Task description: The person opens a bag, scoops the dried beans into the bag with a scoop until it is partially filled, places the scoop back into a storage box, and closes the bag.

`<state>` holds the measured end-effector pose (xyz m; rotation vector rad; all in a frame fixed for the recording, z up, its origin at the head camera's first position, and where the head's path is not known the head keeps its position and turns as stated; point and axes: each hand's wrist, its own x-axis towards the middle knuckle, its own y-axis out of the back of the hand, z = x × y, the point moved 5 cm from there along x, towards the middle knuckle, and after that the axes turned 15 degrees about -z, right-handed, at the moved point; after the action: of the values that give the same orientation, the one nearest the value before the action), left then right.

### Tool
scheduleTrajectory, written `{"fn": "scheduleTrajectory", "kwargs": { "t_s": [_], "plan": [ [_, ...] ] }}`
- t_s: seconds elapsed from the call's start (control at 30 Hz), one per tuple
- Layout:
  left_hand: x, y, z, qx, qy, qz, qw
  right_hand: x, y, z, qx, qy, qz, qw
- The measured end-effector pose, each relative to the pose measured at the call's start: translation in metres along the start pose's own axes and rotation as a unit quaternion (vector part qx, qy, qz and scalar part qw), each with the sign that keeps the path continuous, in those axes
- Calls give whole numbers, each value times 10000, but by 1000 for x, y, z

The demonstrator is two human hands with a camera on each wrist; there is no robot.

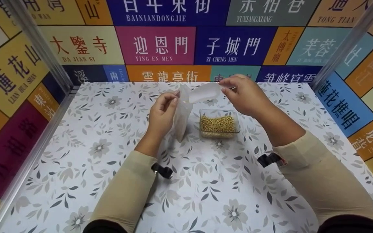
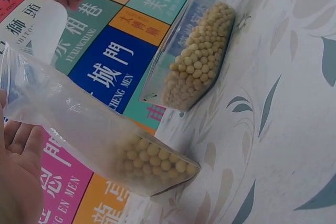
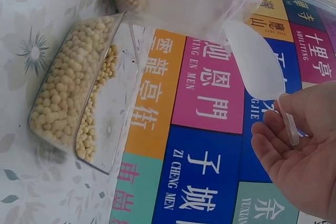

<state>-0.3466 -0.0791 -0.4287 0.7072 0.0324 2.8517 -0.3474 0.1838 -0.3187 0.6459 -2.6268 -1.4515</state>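
My left hand [image 1: 163, 111] pinches a translucent plastic bag [image 2: 79, 114] by its upper edge, holding it upright. Soybeans [image 2: 152, 158] fill the bottom of the bag, which stands at the tabletop. In my right hand [image 1: 246, 94] is the handle of a white plastic scoop [image 3: 255, 61], gripped between thumb and fingers. The scoop is tilted, its front end right at the bag's mouth. Below the scoop and to the right of the bag, a clear rectangular container [image 1: 237, 129] holds many more soybeans [image 3: 71, 80].
A white tablecloth [image 1: 108, 181] with grey flowers and leaves covers the table. Colourful panels [image 1: 155, 45] with printed characters rise behind and at both sides, with metal posts [image 1: 40, 48] at the back corners. Each sleeve carries a small black device [image 1: 162, 170] near the wrist.
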Motion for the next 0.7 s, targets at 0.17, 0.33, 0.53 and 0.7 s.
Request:
{"fn": "scheduleTrajectory", "kwargs": {
  "t_s": [0.17,0.33,0.53,0.7],
  "plan": [
    [0,0,-1,16,22,3,10000,-5,-2,13,-9,-107,-35,9999],
    [0,-1,-1,27,47,24,10000,-11,-3,26,-44,-158,-78,9998],
    [0,-1,-1,159,89,-24,9998,-19,-3,50,325,-298,-112,9990],
    [-1,0,-2,210,192,-17,9996,-26,-5,71,445,-468,-62,9979]
  ]
}}
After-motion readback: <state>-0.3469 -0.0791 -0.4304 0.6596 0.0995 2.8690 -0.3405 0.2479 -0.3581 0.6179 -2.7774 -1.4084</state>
